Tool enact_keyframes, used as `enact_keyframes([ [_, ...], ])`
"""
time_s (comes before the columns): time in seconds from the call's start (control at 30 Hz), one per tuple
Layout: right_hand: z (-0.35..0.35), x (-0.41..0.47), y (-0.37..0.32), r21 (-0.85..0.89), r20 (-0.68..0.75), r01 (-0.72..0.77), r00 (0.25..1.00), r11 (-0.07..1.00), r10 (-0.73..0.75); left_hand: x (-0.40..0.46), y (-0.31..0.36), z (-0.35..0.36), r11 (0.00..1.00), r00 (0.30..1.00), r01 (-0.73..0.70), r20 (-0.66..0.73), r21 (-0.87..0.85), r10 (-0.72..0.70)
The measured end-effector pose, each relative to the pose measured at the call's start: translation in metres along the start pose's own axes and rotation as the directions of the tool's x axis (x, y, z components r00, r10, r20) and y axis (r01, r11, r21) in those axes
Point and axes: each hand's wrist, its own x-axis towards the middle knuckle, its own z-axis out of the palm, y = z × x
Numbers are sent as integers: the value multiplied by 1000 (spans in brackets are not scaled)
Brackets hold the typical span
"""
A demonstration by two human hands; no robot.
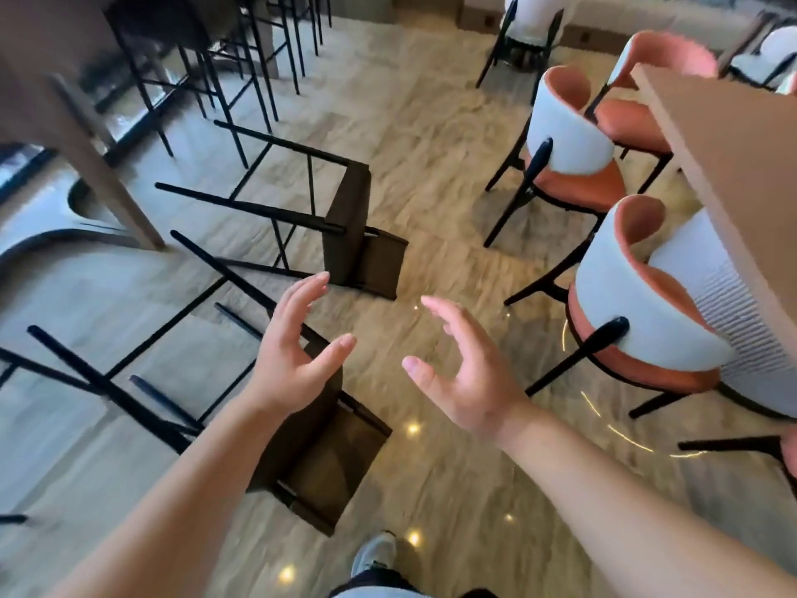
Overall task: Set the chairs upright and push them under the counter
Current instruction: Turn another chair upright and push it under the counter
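Two dark bar chairs with thin black legs lie tipped over on the marble floor, legs pointing left. The nearer chair (327, 459) lies just below my hands, its brown seat and low back toward me. The farther chair (349, 222) lies beyond it. My left hand (293, 347) hovers above the nearer chair's seat, fingers spread and relaxed, holding nothing. My right hand (461, 369) is held out beside it over bare floor, fingers also spread and empty. The counter (39, 110) runs along the upper left, with upright bar chairs (194, 32) tucked under it.
A wooden dining table (733, 157) stands at the right with several white-and-orange round-backed chairs (569, 135) around it. A curved grey floor inlay (51, 235) lies at the left. My shoe (375, 554) shows at the bottom edge.
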Motion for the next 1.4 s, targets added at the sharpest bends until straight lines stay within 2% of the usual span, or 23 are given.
enact_keyframes([
  [0.2,-10,46,35,72,120,71,990,995,-79,-1,-8,16,990,988,106,-121,96,-94],
  [0.33,-12,70,72,121,223,113,965,986,-138,-12,-8,40,965,953,217,-244,147,-177],
  [0.53,-8,92,135,209,406,219,867,953,-288,-34,-9,101,903,845,401,-443,156,-299],
  [0.63,7,94,166,238,486,223,816,945,-314,-48,-24,131,861,762,490,-546,133,-349],
  [0.73,32,88,202,242,545,222,774,944,-322,-68,-51,157,814,696,571,-591,110,-408],
  [0.87,98,74,282,181,640,199,720,963,-269,-118,-133,193,752,624,656,-610,69,-488],
  [1.0,192,47,381,143,691,202,680,969,-244,-187,-241,232,702,590,708,-615,83,-523],
  [1.13,307,3,509,66,773,239,601,969,-201,-276,-378,288,618,556,778,-580,111,-595],
  [1.3,436,-30,641,-42,835,413,515,910,-195,-368,-534,338,507,592,804,-492,311,-638],
  [1.4,490,-36,697,-86,854,507,481,857,-199,-399,-600,355,420,582,801,-388,427,-714],
])
